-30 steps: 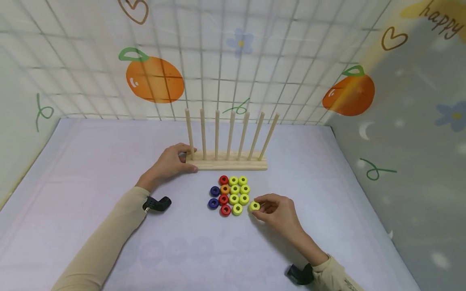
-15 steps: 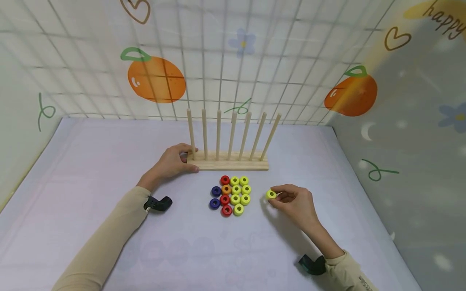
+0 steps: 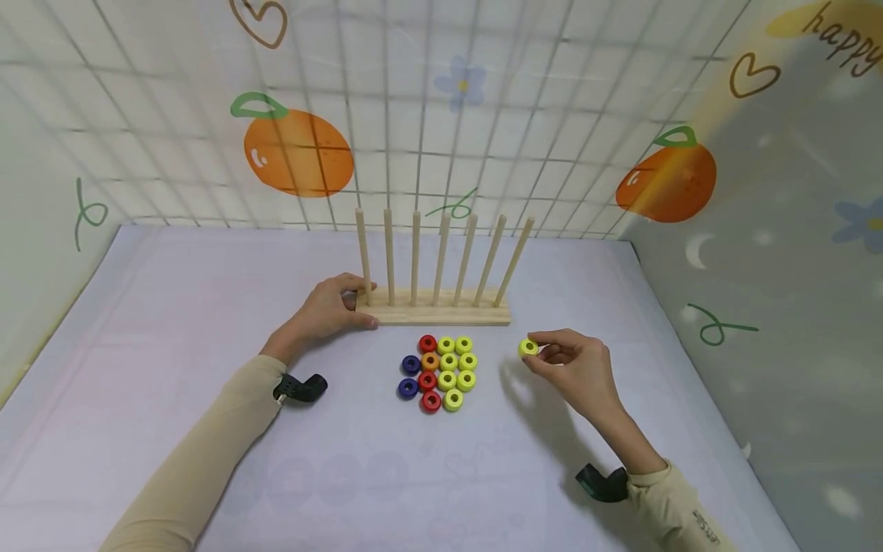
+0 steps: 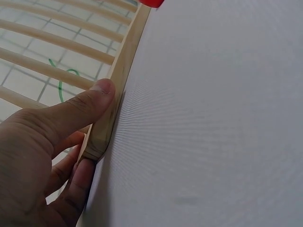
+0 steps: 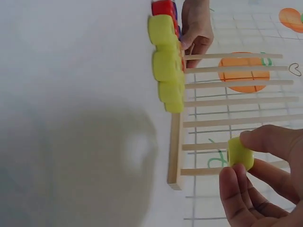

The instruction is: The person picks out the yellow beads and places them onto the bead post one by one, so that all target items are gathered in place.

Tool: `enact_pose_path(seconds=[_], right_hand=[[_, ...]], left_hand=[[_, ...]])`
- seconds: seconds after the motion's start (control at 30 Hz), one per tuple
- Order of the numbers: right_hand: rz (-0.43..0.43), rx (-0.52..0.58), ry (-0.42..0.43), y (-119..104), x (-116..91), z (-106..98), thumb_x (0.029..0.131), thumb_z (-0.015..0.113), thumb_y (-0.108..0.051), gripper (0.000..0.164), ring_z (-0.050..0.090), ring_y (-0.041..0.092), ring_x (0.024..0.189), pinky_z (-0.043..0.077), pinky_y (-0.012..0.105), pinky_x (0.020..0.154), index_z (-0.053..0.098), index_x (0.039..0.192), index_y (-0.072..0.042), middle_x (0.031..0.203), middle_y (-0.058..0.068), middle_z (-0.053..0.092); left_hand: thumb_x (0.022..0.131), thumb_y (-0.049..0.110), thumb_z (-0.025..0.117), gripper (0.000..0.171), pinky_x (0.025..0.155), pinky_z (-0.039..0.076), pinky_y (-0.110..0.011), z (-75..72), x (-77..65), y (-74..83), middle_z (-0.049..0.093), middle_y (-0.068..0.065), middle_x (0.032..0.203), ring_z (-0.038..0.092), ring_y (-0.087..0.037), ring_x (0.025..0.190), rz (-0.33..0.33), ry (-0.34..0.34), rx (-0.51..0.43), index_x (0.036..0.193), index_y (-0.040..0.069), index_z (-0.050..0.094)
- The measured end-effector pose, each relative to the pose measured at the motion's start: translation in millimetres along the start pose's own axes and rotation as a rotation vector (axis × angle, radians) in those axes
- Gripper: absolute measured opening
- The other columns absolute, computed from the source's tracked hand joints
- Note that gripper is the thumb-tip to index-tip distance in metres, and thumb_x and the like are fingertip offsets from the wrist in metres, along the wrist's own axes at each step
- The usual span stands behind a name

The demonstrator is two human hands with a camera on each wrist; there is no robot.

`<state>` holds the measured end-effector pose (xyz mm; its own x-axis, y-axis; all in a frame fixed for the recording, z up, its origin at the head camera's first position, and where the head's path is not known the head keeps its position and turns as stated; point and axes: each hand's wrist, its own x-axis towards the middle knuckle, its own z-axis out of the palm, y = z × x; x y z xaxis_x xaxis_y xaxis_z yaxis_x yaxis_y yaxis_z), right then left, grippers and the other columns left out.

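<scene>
A wooden peg rack [image 3: 434, 313] with several upright bare pegs stands toward the back of the table. My left hand [image 3: 329, 308] grips its left end, thumb on the front edge and fingers behind, as the left wrist view also shows. Between thumb and fingers my right hand [image 3: 579, 368] pinches a yellow bead [image 3: 528, 348], raised above the table to the right of the rack. The right wrist view shows that bead [image 5: 240, 153] from the side, the thumb on top. Loose beads lie in front of the rack: yellow [image 3: 448, 362], red [image 3: 431, 402], dark blue [image 3: 408, 389] and one orange [image 3: 430, 361].
A white cloth covers the table [image 3: 331, 452]. Behind it rises a patterned curtain [image 3: 538, 92] with a grid and printed oranges, and a grey curtain [image 3: 779, 368] closes the right side. Dark wrist mounts [image 3: 602, 484] sit at both sleeves.
My right hand has lifted the yellow bead away from the others, moving right, up and toward the rack. The left hand keeps its grip on the rack.
</scene>
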<state>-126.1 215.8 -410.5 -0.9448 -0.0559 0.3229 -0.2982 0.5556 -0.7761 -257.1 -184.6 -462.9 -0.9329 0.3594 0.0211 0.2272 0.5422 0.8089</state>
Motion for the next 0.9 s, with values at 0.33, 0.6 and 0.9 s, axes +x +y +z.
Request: enact_pose_path(seconds=[0.33,0.6,0.9], right_hand=[[-0.020,0.025,0.026,-15,27,-13,0.077,0.085,-0.003,0.027,0.069,0.015,0.070,0.057,0.019,0.066,0.079,0.102,-0.006,0.087,0.006,0.072],[-0.049,0.036,0.061,-36,41,-21,0.077,0.084,0.003,0.027,0.066,0.014,0.073,0.056,0.017,0.068,0.078,0.103,0.000,0.090,0.013,0.072],[-0.095,0.056,0.096,-79,51,-32,0.076,0.078,0.013,0.025,0.066,0.012,0.074,0.056,0.017,0.070,0.073,0.101,0.013,0.091,0.024,0.070]], left_hand=[[0.070,0.027,0.093,0.071,0.102,0.047,-0.046,-0.4,-0.2,-1.4,0.058,-0.010,0.132,0.053,-0.029,0.122,-0.012,0.001,-0.008,0.132,0.008,0.065],[0.070,0.027,0.093,0.069,0.105,0.044,-0.047,0.7,-0.3,-1.1,0.059,-0.008,0.131,0.052,-0.028,0.124,-0.005,0.009,0.002,0.131,0.010,0.066],[0.070,0.028,0.093,0.070,0.106,0.041,-0.050,0.0,-0.3,-2.6,0.059,-0.008,0.132,0.051,-0.029,0.124,-0.003,0.008,0.028,0.131,0.010,0.066]])
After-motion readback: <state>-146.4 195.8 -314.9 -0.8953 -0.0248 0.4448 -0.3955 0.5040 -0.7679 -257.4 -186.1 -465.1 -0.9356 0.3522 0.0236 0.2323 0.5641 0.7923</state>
